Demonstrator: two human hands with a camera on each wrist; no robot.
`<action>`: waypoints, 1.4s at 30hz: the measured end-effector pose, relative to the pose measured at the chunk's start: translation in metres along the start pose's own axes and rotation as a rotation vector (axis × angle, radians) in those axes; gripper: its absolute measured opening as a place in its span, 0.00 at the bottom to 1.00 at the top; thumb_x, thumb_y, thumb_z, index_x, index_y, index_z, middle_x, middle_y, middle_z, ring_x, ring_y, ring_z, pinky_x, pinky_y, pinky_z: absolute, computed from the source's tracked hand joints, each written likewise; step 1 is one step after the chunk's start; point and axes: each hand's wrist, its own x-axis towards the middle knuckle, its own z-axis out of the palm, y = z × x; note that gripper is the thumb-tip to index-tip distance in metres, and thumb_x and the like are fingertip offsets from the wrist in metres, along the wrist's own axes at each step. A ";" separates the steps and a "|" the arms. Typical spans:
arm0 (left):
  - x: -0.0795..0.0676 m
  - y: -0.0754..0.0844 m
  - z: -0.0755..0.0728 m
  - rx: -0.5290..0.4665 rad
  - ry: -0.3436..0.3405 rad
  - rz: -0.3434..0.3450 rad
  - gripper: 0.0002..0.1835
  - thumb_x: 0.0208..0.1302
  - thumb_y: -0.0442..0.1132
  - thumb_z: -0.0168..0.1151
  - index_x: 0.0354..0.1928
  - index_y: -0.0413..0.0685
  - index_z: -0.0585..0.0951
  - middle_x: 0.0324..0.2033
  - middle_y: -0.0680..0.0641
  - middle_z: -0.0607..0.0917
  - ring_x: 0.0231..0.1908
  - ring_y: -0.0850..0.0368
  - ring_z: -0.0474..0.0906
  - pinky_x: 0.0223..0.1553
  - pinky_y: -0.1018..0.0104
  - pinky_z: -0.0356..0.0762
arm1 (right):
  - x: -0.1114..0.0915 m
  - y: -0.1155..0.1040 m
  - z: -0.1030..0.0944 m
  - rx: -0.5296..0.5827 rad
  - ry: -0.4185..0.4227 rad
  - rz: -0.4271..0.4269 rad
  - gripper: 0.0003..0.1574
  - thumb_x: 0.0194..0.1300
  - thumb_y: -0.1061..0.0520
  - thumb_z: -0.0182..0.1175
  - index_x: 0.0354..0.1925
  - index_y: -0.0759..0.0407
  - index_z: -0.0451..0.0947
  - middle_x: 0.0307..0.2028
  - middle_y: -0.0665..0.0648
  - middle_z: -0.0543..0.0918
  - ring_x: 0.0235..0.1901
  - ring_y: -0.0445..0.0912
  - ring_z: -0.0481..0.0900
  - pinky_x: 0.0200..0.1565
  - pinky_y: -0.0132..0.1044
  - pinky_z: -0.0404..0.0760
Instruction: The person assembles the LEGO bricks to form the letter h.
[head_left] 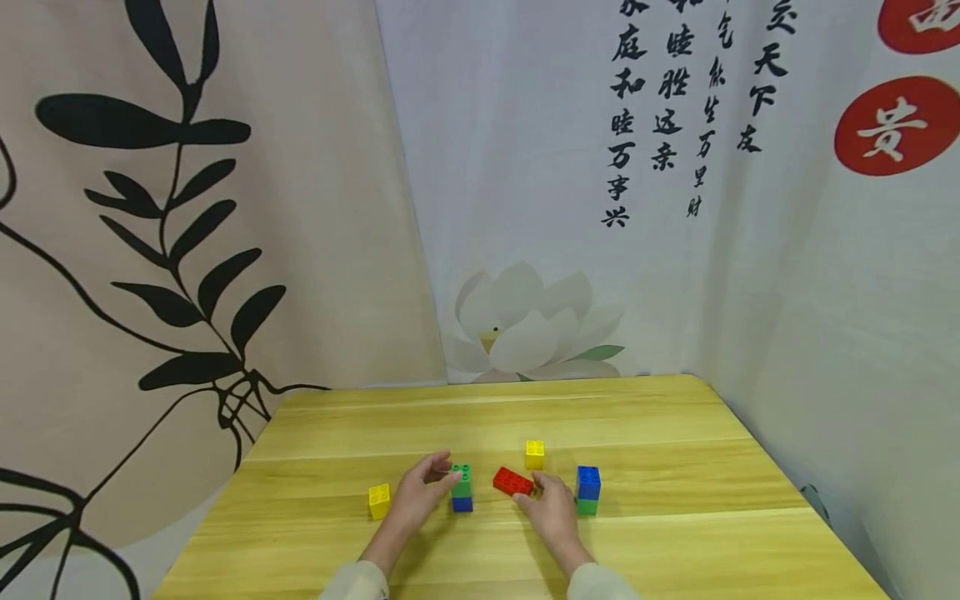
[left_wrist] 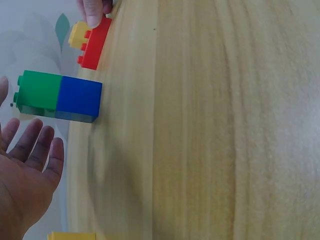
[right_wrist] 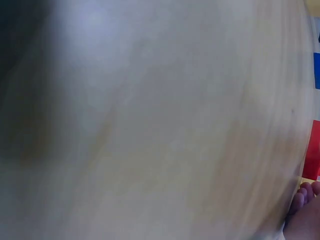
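Just left of a stack made of a green brick on a blue brick, my left hand is held with loosely bent fingers. The left wrist view shows a gap between that hand and the stack. My right hand pinches the right end of a long red brick between thumb and finger. The brick lies at a slant, studs up in the head view. At the right wrist view's edge, only part of the red brick and some fingertips show.
A yellow brick sits behind the red one. Another yellow brick is left of my left hand. To the right of my right hand stands a blue brick on a green one. The wooden table meets printed curtains behind.
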 end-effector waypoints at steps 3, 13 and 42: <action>-0.001 -0.002 0.001 0.005 -0.017 -0.001 0.34 0.65 0.55 0.63 0.67 0.45 0.71 0.57 0.43 0.79 0.58 0.45 0.75 0.54 0.53 0.80 | 0.000 0.001 0.001 -0.019 0.010 -0.018 0.33 0.54 0.56 0.73 0.56 0.68 0.78 0.50 0.66 0.83 0.52 0.61 0.79 0.55 0.55 0.77; -0.002 -0.006 0.003 -0.013 -0.076 0.000 0.35 0.65 0.54 0.64 0.68 0.44 0.70 0.57 0.41 0.79 0.57 0.44 0.75 0.51 0.55 0.81 | -0.001 0.002 0.002 -0.076 0.020 -0.056 0.27 0.54 0.58 0.73 0.52 0.66 0.82 0.50 0.64 0.84 0.51 0.60 0.79 0.55 0.55 0.77; 0.004 -0.011 0.003 0.005 -0.082 0.014 0.31 0.64 0.53 0.65 0.63 0.42 0.75 0.54 0.42 0.83 0.54 0.48 0.78 0.50 0.58 0.81 | 0.003 -0.015 -0.013 0.088 -0.060 0.003 0.27 0.60 0.53 0.69 0.55 0.63 0.80 0.47 0.61 0.85 0.45 0.50 0.80 0.45 0.47 0.81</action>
